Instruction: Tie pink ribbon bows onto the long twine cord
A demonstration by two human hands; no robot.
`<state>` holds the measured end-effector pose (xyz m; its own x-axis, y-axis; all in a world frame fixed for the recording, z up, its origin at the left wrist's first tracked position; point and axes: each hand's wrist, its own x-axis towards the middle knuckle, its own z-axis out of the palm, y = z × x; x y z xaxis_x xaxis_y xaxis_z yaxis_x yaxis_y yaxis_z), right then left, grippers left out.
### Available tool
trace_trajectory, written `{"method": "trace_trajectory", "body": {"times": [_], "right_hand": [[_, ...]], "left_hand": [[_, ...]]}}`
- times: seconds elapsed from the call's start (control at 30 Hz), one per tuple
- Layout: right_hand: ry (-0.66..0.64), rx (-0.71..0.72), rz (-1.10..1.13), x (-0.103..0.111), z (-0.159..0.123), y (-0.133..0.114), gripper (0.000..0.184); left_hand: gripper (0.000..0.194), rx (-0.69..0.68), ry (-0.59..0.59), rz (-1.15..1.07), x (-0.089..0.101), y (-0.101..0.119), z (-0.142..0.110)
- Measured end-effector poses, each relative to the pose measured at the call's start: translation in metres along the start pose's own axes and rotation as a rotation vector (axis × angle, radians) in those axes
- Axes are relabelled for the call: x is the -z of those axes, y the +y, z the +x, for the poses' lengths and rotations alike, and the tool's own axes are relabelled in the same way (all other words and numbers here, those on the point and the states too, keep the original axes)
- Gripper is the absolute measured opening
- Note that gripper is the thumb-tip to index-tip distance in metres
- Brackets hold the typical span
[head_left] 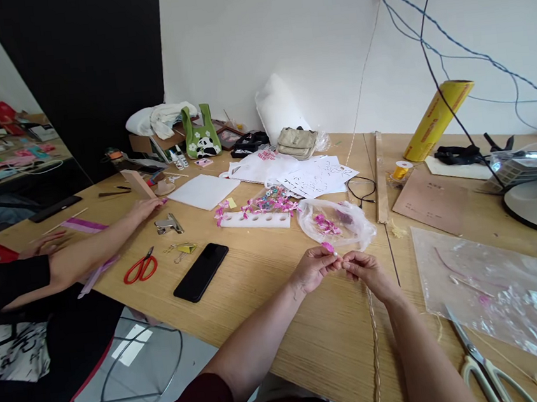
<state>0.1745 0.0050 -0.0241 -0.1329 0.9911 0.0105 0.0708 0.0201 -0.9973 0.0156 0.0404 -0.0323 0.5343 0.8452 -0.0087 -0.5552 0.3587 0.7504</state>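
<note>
Near the middle of the table, my left hand [315, 269] pinches a small pink flower [328, 246], its petals pointing up past the fingertips. My right hand [366, 272] meets it, thumb and finger closed at the flower's lower end; whatever they grip is too small to make out. Just beyond both hands lies a clear plastic bag [363, 232] with pink petals [327, 224] in it. A white foam strip with holes [256, 220] lies behind to the left, pink flowers along it. A braided cord [375, 349] runs below my right hand toward me.
At right are cream-handled scissors [482, 364], a flat plastic sheet [499, 292] and a yellow roll [440, 119]. To the left lie a black phone [202, 272], red-handled scissors [141, 267] and a metal clip [168, 224]. A co-worker's arm [95, 245] reaches in from the left.
</note>
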Motion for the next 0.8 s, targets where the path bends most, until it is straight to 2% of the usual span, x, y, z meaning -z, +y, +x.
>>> {"method": "trace_trajectory", "body": {"times": [0.17, 0.27, 0.4, 0.5, 0.6, 0.8], "right_hand": [[0.082, -0.026, -0.125, 0.006, 0.001, 0.001, 0.023], [0.179, -0.043, -0.208, 0.013, 0.001, 0.002, 0.021], [0.336, 0.075, -0.239, 0.011, -0.002, -0.004, 0.022], [0.290, 0.155, -0.225, -0.004, -0.001, -0.005, 0.028], [0.248, 0.173, -0.236, -0.016, 0.002, 0.002, 0.021], [0.219, 0.154, -0.091, -0.022, 0.009, 0.017, 0.022]], "left_hand": [[0.021, -0.004, 0.027, -0.047, 0.002, -0.003, 0.003], [0.023, -0.033, 0.075, -0.091, 0.005, -0.001, 0.006], [0.020, -0.058, 0.073, -0.118, 0.008, 0.000, 0.007], [0.018, -0.052, 0.038, -0.097, 0.008, 0.000, 0.007], [0.016, -0.061, 0.003, -0.081, 0.007, -0.001, 0.007], [0.021, -0.051, 0.028, -0.032, 0.005, 0.000, 0.005]]}}
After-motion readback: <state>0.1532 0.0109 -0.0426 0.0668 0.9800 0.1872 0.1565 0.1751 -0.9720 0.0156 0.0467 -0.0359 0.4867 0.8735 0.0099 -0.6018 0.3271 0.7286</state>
